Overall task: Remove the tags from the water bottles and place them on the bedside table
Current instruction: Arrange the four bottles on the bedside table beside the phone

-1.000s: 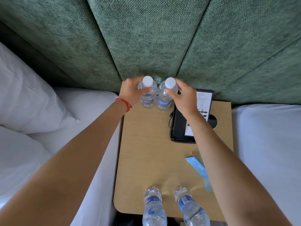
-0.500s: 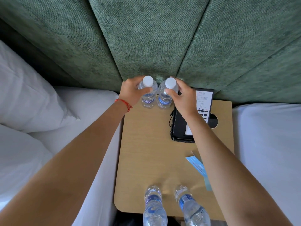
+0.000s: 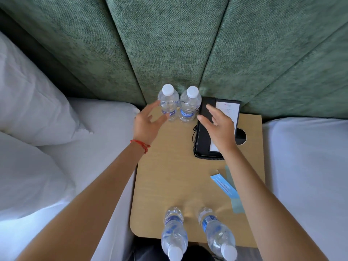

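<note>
Two clear water bottles with white caps stand side by side at the back of the wooden bedside table (image 3: 169, 176), the left bottle (image 3: 168, 104) and the right bottle (image 3: 189, 105). My left hand (image 3: 148, 125) hovers just in front of the left bottle, fingers spread and holding nothing. My right hand (image 3: 218, 127) hangs open over the black phone (image 3: 204, 149), apart from the right bottle. Two more bottles (image 3: 174, 232) (image 3: 218, 234) stand at the table's near edge. Light blue paper tags (image 3: 224, 185) lie on the table at the right, partly under my right forearm.
The green padded headboard (image 3: 169, 44) rises right behind the back bottles. White beds flank the table, with pillows (image 3: 28, 110) on the left. A white card (image 3: 228, 110) sits on the phone, and a round hole (image 3: 242, 136) is cut in the tabletop beside it.
Both hands let go of the two back bottles and drew back toward me with fingers spread. The bottles stay standing at the back of the table.
</note>
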Action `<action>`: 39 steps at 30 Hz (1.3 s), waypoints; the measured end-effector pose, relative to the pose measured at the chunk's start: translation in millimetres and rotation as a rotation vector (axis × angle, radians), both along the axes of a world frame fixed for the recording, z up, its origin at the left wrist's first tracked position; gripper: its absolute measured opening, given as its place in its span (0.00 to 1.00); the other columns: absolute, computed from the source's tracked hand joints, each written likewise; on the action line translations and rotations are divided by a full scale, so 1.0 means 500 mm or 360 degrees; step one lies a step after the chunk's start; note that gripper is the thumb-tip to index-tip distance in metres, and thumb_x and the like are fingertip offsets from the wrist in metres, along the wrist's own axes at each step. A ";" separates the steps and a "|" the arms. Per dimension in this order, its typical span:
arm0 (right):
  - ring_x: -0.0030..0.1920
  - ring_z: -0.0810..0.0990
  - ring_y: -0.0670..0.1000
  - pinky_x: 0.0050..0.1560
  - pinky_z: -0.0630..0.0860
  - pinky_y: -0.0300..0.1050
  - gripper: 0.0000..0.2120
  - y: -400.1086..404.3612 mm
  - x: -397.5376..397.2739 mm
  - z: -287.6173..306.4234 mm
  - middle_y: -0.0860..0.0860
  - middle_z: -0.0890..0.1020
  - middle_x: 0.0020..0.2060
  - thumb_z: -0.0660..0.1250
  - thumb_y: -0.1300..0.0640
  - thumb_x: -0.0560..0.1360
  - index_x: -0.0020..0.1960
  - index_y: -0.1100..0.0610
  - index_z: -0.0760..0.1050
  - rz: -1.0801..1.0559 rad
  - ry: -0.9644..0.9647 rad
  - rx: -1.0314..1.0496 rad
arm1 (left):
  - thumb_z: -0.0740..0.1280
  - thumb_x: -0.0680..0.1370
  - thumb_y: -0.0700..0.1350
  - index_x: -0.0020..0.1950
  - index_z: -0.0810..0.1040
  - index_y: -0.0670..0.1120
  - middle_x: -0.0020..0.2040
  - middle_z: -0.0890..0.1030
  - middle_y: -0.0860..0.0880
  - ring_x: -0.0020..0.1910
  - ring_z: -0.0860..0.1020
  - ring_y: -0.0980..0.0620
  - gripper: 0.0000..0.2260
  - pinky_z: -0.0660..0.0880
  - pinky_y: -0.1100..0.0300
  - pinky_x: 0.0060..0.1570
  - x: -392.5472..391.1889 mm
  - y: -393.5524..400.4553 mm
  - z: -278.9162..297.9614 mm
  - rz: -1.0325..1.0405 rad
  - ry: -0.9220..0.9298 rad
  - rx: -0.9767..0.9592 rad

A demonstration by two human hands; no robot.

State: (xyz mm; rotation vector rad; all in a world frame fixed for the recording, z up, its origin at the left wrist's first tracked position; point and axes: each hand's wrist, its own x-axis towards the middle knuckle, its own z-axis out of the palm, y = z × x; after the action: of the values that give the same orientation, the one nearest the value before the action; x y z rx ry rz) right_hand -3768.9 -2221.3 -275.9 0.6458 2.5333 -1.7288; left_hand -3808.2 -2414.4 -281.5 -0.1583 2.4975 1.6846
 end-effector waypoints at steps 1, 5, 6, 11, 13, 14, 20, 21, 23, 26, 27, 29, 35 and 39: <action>0.62 0.74 0.47 0.61 0.68 0.36 0.22 0.000 0.019 0.010 0.51 0.76 0.63 0.70 0.54 0.72 0.64 0.57 0.73 -0.0002 0.0004 -0.0025 | 0.72 0.71 0.40 0.60 0.76 0.45 0.53 0.78 0.53 0.52 0.76 0.50 0.18 0.69 0.71 0.50 0.021 -0.001 0.008 0.0023 -0.0011 0.0054; 0.60 0.75 0.46 0.62 0.68 0.38 0.19 -0.001 0.111 0.048 0.47 0.78 0.58 0.70 0.56 0.72 0.62 0.58 0.74 0.0011 0.0034 -0.0143 | 0.71 0.72 0.41 0.60 0.77 0.45 0.56 0.77 0.56 0.55 0.76 0.58 0.17 0.70 0.75 0.54 0.121 -0.004 0.034 -0.0018 -0.0037 0.0134; 0.60 0.76 0.46 0.62 0.69 0.39 0.19 -0.001 0.135 0.054 0.46 0.78 0.57 0.70 0.56 0.72 0.62 0.58 0.75 0.0021 0.0035 -0.0157 | 0.71 0.72 0.42 0.60 0.77 0.44 0.57 0.77 0.55 0.56 0.76 0.58 0.17 0.70 0.74 0.55 0.147 -0.004 0.039 -0.0052 -0.0053 0.0149; 0.58 0.78 0.47 0.57 0.72 0.36 0.17 0.000 0.254 0.055 0.51 0.80 0.56 0.70 0.58 0.72 0.59 0.59 0.77 0.0093 0.0104 -0.0197 | 0.71 0.72 0.43 0.59 0.77 0.48 0.57 0.78 0.54 0.58 0.76 0.58 0.16 0.71 0.67 0.57 0.275 -0.005 0.046 -0.0136 -0.0110 0.0179; 0.56 0.79 0.44 0.59 0.73 0.39 0.16 0.005 0.297 0.050 0.49 0.81 0.54 0.70 0.57 0.72 0.59 0.58 0.77 0.0129 0.0100 -0.0226 | 0.71 0.71 0.45 0.58 0.78 0.49 0.57 0.78 0.54 0.58 0.76 0.58 0.16 0.71 0.65 0.58 0.326 -0.007 0.043 -0.0135 -0.0119 0.0163; 0.56 0.79 0.44 0.60 0.73 0.42 0.16 0.006 0.318 0.049 0.48 0.81 0.53 0.70 0.57 0.72 0.58 0.57 0.77 0.0148 0.0081 -0.0248 | 0.71 0.71 0.45 0.58 0.78 0.49 0.57 0.79 0.54 0.58 0.76 0.59 0.16 0.71 0.64 0.58 0.351 -0.008 0.042 -0.0118 -0.0133 0.0158; 0.58 0.78 0.44 0.63 0.71 0.44 0.15 0.020 0.439 0.057 0.47 0.81 0.54 0.70 0.56 0.72 0.57 0.58 0.78 0.0321 0.0042 -0.0123 | 0.71 0.71 0.44 0.58 0.78 0.49 0.57 0.79 0.52 0.57 0.77 0.56 0.15 0.70 0.65 0.59 0.492 -0.007 0.043 -0.0054 -0.0229 0.0094; 0.58 0.78 0.44 0.63 0.71 0.43 0.14 0.024 0.455 0.058 0.47 0.81 0.53 0.70 0.56 0.72 0.57 0.58 0.78 0.0344 0.0030 -0.0110 | 0.71 0.71 0.45 0.57 0.79 0.50 0.57 0.79 0.52 0.57 0.77 0.56 0.15 0.70 0.64 0.59 0.511 -0.005 0.043 -0.0041 -0.0243 0.0088; 0.58 0.77 0.42 0.63 0.70 0.39 0.14 0.031 0.485 0.059 0.45 0.80 0.53 0.69 0.55 0.72 0.57 0.57 0.78 0.0388 -0.0013 -0.0096 | 0.71 0.72 0.45 0.57 0.79 0.51 0.57 0.80 0.52 0.57 0.77 0.54 0.14 0.71 0.61 0.60 0.543 -0.003 0.041 -0.0012 -0.0272 0.0071; 0.56 0.74 0.34 0.60 0.67 0.28 0.15 0.041 0.520 0.057 0.41 0.79 0.53 0.69 0.53 0.72 0.58 0.55 0.78 0.0444 -0.0041 -0.0058 | 0.72 0.71 0.46 0.57 0.79 0.50 0.57 0.81 0.50 0.57 0.77 0.51 0.15 0.71 0.57 0.61 0.580 -0.003 0.036 0.0013 -0.0279 -0.0004; 0.55 0.73 0.32 0.58 0.66 0.25 0.15 0.044 0.531 0.054 0.41 0.79 0.54 0.70 0.53 0.72 0.58 0.55 0.78 0.0461 -0.0043 -0.0043 | 0.72 0.71 0.46 0.57 0.79 0.50 0.56 0.81 0.49 0.57 0.78 0.51 0.15 0.72 0.57 0.60 0.590 -0.004 0.034 0.0013 -0.0277 -0.0049; 0.56 0.73 0.32 0.56 0.65 0.22 0.17 0.050 0.551 0.047 0.43 0.79 0.54 0.71 0.52 0.71 0.58 0.56 0.78 0.0505 -0.0052 -0.0005 | 0.73 0.70 0.47 0.57 0.79 0.52 0.54 0.81 0.51 0.54 0.78 0.52 0.16 0.72 0.59 0.57 0.611 -0.006 0.030 0.0023 -0.0267 -0.0131; 0.57 0.74 0.35 0.56 0.64 0.22 0.21 0.056 0.590 0.022 0.43 0.78 0.56 0.76 0.55 0.65 0.57 0.56 0.78 0.0571 -0.0062 0.0029 | 0.76 0.66 0.42 0.60 0.77 0.48 0.60 0.78 0.53 0.61 0.74 0.57 0.23 0.67 0.61 0.63 0.644 -0.013 0.018 0.0028 -0.0235 -0.0193; 0.57 0.73 0.33 0.58 0.64 0.23 0.22 0.059 0.598 0.014 0.43 0.78 0.57 0.77 0.58 0.63 0.57 0.56 0.78 0.0553 -0.0011 0.0045 | 0.77 0.65 0.39 0.59 0.78 0.45 0.60 0.79 0.47 0.61 0.75 0.53 0.23 0.70 0.55 0.64 0.646 -0.014 0.016 0.0073 -0.0152 -0.0208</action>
State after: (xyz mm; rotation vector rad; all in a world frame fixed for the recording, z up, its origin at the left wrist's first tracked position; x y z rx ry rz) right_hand -3469.9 -2191.7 -268.9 0.1933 2.4830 -1.5691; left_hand -3485.0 -2421.3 -273.5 -0.3031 2.5505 1.4920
